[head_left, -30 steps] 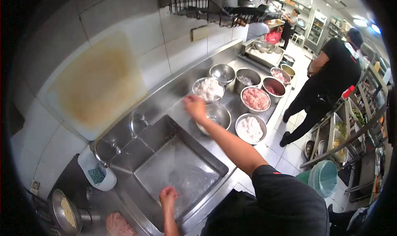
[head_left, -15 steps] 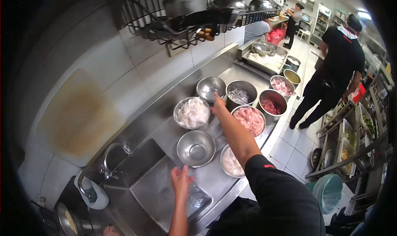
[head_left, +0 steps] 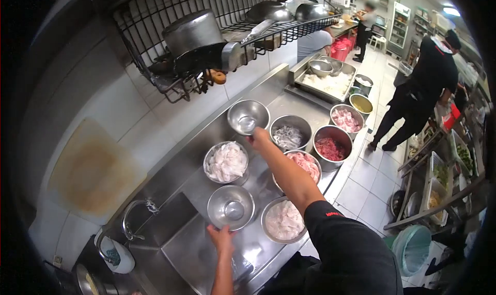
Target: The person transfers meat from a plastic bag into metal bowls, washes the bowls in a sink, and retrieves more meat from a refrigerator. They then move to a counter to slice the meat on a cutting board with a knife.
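My right hand (head_left: 257,138) reaches across the steel counter and grips the near rim of an empty steel bowl (head_left: 248,117). At the near rim of a second empty bowl (head_left: 231,207) is my left hand (head_left: 221,236), its fingers closed on the edge. Between these bowls and towards the wall stands a bowl of pale white meat (head_left: 226,162). Under and beside my right forearm is a bowl of pink meat (head_left: 304,164). Nearer me is a bowl of pale pink meat (head_left: 283,220). A pot of grey strips (head_left: 288,136) stands right of my right hand.
A pot of red meat (head_left: 331,144), a bowl of pink slices (head_left: 346,119) and a deep tray (head_left: 324,86) stand farther back. A tap (head_left: 126,222) rises at left. A wire rack (head_left: 150,52) hangs above. A person in black (head_left: 424,88) stands on the right.
My left hand has moved up to the nearer empty bowl and taken its rim. My right hand now grips the farther bowl. The view has shifted, and the person in black has moved slightly.
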`<state>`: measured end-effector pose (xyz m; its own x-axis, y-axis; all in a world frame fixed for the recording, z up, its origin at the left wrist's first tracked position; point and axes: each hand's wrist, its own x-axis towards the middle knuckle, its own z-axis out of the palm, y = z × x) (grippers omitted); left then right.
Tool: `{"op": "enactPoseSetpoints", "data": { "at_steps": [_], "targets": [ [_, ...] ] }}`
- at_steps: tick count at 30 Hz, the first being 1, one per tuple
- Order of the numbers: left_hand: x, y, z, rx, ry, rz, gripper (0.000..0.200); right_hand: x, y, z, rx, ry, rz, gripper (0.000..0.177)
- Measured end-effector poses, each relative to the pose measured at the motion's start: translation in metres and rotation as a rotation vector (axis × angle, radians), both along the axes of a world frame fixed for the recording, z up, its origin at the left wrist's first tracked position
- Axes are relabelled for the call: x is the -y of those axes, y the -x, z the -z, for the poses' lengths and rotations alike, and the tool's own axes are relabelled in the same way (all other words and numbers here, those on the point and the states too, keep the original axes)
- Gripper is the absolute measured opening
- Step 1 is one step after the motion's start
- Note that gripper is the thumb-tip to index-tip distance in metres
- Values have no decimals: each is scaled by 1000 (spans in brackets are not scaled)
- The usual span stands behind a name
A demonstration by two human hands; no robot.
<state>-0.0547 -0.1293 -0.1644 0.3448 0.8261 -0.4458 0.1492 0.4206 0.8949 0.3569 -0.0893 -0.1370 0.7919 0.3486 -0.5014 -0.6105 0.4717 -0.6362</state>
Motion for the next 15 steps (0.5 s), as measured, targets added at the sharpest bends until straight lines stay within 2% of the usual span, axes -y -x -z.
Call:
{"op": "enactPoseSetpoints", "data": {
  "at_steps": [2, 6, 7, 8, 10, 11, 15],
  "targets": [
    [-1, 6, 6, -1, -12, -7, 52, 13, 21, -24, 39, 72, -97, 17],
    [-3, 16, 9, 47, 28, -12, 47, 54, 73, -48, 335, 192, -333, 19],
    [-1, 21, 6, 52, 54, -3, 45, 82, 104, -83, 412, 288, -431, 20],
    [0, 25, 4, 64, 66, 5, 44, 98, 119, -89, 490, 292, -554, 22],
    [-1, 37, 3, 83, 94, 12, 41, 115, 157, -91, 505, 393, -633, 25],
    [-5, 42, 9, 15, 105, 3, 47, 124, 171, -88, 556, 389, -758, 27],
    [0, 56, -9, 206, 162, -30, 76, 133, 228, -66, 532, 510, -888, 19]
  ]
}}
